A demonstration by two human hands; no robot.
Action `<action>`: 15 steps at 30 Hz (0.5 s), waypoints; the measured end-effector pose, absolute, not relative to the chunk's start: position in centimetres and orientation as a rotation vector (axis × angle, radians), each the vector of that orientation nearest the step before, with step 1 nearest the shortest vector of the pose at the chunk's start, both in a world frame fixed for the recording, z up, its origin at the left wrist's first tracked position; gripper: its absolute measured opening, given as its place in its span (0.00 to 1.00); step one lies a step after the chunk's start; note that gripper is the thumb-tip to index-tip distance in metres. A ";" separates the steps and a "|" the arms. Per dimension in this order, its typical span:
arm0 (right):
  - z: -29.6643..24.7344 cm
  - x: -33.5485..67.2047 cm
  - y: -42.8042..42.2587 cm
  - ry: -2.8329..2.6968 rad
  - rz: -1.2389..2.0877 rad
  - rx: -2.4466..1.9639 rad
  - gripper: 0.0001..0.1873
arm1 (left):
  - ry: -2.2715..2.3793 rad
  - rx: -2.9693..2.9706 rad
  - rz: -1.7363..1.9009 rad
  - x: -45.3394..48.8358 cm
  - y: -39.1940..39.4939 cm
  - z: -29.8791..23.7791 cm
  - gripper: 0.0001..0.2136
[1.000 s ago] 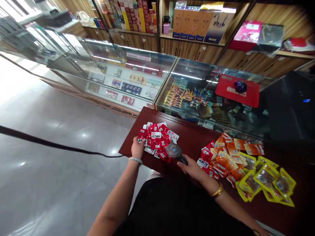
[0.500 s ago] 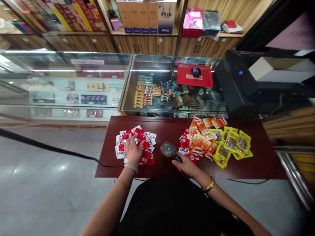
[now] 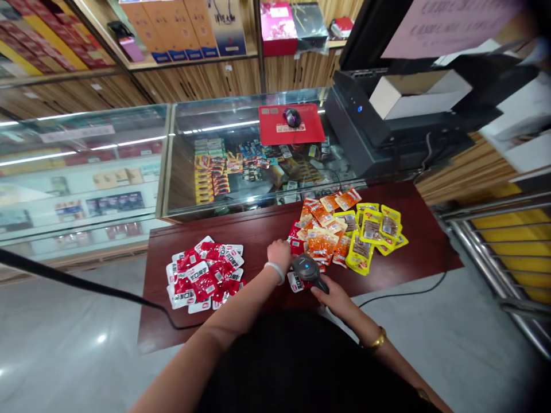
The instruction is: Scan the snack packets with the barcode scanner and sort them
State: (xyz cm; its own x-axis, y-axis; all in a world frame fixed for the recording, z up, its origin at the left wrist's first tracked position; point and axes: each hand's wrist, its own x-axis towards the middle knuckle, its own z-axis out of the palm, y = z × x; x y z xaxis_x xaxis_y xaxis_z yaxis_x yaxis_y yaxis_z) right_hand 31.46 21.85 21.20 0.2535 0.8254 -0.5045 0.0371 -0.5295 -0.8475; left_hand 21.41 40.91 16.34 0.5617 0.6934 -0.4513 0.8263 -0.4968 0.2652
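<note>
One scanner (image 3: 306,268) mid-frame: right hand (image 3: 336,296) wraps its handle, presumably for aiming; can't tell whether left hand (image 3: 279,253) pinches red packets (image 3: 297,247).

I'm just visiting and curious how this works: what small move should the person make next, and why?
Probably use the left hand to slide one red packet toward the scanner. That hand is at the edge of the red packets beside the orange packets, and the right hand holds the scanner close by. Whether the left already grips one is hidden.
</note>
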 end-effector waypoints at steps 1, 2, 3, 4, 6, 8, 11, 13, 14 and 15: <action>21.1 31.5 21.8 -0.779 1.352 -1.790 0.27 | 1.216 2.337 -0.374 21.1 40.9 16.2 0.18; 21.0 31.5 21.9 -0.770 1.358 -1.788 0.27 | 1.220 2.306 -0.345 20.6 41.1 16.1 0.16; 21.0 31.5 22.0 -0.766 1.367 -1.780 0.27 | 1.236 2.255 -0.310 19.9 41.2 16.1 0.15; 21.0 31.5 22.3 -0.766 1.378 -1.769 0.27 | 1.260 2.189 -0.272 19.2 41.4 16.0 0.14; 21.2 31.2 23.1 -0.770 1.409 -1.744 0.28 | 1.314 2.046 -0.184 17.4 41.9 15.8 0.13; 21.5 30.8 24.3 -0.775 1.436 -1.728 0.28 | 1.354 1.928 -0.089 15.4 42.2 15.7 0.12; 22.2 29.9 26.6 -0.847 1.466 -1.717 0.28 | 1.386 1.798 0.031 12.3 42.2 15.6 0.11; 22.6 29.2 28.1 -0.980 1.464 -1.703 0.27 | 1.418 1.750 0.096 10.4 41.9 15.8 0.10; 22.8 28.9 28.8 -1.058 1.454 -1.695 0.26 | 1.443 1.732 0.130 9.4 41.6 15.9 0.10; 22.9 28.4 29.4 -1.132 1.443 -1.686 0.25 | 1.472 1.714 0.164 8.5 41.4 16.1 0.09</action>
State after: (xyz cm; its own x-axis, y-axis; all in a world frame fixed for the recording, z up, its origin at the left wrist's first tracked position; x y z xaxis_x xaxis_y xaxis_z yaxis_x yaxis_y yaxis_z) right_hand 28.44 29.38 22.86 0.0266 0.9028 -0.4292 0.2016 -0.4254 -0.8823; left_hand 8.47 41.39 16.09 0.2986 0.8622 -0.4092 0.7508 0.0525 0.6584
